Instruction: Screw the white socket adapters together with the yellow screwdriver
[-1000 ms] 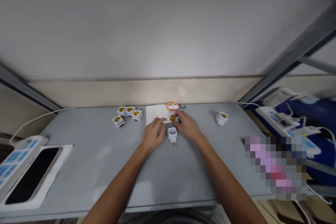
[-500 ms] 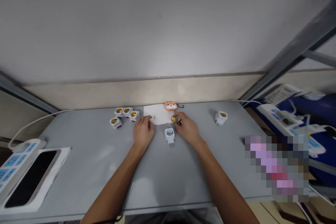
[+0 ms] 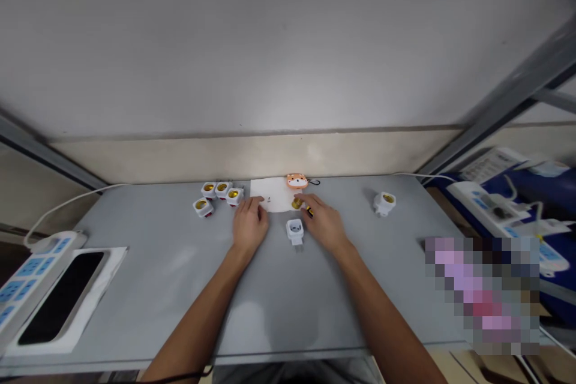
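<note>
Holding a gold shell [image 3: 296,203], right fingers [image 3: 311,198] half-hide a black-yellow object [image 3: 309,211].

Six sockets [image 3: 295,230], one loose sleeve [image 3: 296,203], two power strips [image 3: 31,270].

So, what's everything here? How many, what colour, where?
Wall: 1, grey, back
Table: 1, grey, below
Bars: several, grey, both sides
Gold-lined sockets: 5, white, four left, one right
Unlined socket: 1, white, middle
Gold ring: 1, gold, at right hand
Small object: 1, black and yellow, in right hand
Case: 1, orange and white, back middle
Phone: 1, black, left
Paper: 2, white, middle and under phone
Specks: uncountable, dark, middle paper
Power strips: 2, white, left and right
Blurred patch: 1, mostly pink, right
Left hand and right hand: 2, bare, by middle paper
</note>
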Demonstrator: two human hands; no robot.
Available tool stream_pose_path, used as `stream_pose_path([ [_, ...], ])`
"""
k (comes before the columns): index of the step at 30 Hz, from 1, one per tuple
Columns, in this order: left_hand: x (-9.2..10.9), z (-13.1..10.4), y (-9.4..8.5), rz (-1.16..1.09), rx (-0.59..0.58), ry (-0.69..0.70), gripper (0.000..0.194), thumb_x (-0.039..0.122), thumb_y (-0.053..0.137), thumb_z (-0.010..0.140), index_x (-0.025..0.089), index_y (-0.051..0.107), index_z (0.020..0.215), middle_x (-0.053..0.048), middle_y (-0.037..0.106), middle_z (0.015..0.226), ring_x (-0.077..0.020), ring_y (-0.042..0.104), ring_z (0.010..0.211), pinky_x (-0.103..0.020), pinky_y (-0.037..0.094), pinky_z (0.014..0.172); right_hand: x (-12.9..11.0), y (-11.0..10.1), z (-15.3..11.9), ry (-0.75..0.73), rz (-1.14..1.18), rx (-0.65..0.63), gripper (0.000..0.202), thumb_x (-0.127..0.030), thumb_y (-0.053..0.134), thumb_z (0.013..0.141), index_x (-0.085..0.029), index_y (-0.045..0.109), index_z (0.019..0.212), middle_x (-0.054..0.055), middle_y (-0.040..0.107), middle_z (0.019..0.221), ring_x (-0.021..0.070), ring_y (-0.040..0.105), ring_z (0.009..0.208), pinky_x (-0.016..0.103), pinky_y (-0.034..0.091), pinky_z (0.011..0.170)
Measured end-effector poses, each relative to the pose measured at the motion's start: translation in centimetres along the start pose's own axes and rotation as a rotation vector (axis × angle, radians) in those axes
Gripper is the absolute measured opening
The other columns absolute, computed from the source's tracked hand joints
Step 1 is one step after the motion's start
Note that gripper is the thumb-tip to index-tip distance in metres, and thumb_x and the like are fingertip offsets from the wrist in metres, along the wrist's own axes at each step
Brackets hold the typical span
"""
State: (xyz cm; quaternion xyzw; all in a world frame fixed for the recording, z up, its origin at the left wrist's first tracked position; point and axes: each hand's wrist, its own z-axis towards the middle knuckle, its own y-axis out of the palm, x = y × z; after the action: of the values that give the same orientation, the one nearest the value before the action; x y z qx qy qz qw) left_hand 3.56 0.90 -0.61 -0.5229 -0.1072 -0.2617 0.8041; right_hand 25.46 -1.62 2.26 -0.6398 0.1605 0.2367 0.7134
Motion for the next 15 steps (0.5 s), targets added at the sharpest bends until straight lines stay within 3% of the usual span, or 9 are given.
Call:
stream_pose_path([
  [5, 0.1, 0.1, -0.1, -0.030, 0.045, 0.014, 0.028, 0.010, 0.049, 0.093, 0.019, 0.070, 0.111, -0.011, 0.070, 0.100, -0.0300, 0.067, 0.098, -0.045, 0.054, 0.095, 0.4, -0.3, 0.0, 0.003, 0.034, 0.033, 0.030, -0.021, 0.052, 0.100, -0.030, 0.069, 0.124, 0.002, 0.073, 0.128, 0.0219, 0.072, 0.107, 0.032, 0.053, 0.080],
  [8, 0.1, 0.0, -0.2, -0.070, 0.040, 0.041, 0.030, 0.012, 0.045, 0.097, 0.020, 0.069, 0.112, -0.009, 0.067, 0.095, -0.0271, 0.067, 0.093, -0.041, 0.054, 0.091, 0.6, -0.1, 0.0, 0.005, 0.029, 0.020, 0.027, -0.030, 0.055, 0.102, -0.031, 0.068, 0.126, 0.002, 0.071, 0.130, 0.0213, 0.072, 0.105, 0.031, 0.052, 0.078],
  [10, 0.2, -0.2, -0.3, -0.138, -0.019, 0.075, 0.033, 0.013, 0.041, 0.099, 0.020, 0.068, 0.116, -0.008, 0.068, 0.093, -0.0242, 0.067, 0.089, -0.036, 0.054, 0.086, 0.7, 0.1, 0.0, 0.001, 0.016, 0.010, 0.031, -0.036, 0.056, 0.103, -0.032, 0.065, 0.132, 0.003, 0.069, 0.134, 0.0216, 0.072, 0.105, 0.030, 0.052, 0.077],
  [15, 1.1, -0.8, -1.0, -0.288, -0.301, 0.127, 0.033, 0.027, 0.042, 0.105, 0.024, 0.062, 0.131, 0.002, 0.065, 0.074, -0.0170, 0.062, 0.062, -0.027, 0.047, 0.065, 0.4, 0.7, 0.0, 0.025, -0.033, -0.006, 0.042, -0.046, 0.058, 0.102, -0.028, 0.062, 0.139, 0.008, 0.066, 0.134, 0.0235, 0.072, 0.104, 0.031, 0.053, 0.075],
])
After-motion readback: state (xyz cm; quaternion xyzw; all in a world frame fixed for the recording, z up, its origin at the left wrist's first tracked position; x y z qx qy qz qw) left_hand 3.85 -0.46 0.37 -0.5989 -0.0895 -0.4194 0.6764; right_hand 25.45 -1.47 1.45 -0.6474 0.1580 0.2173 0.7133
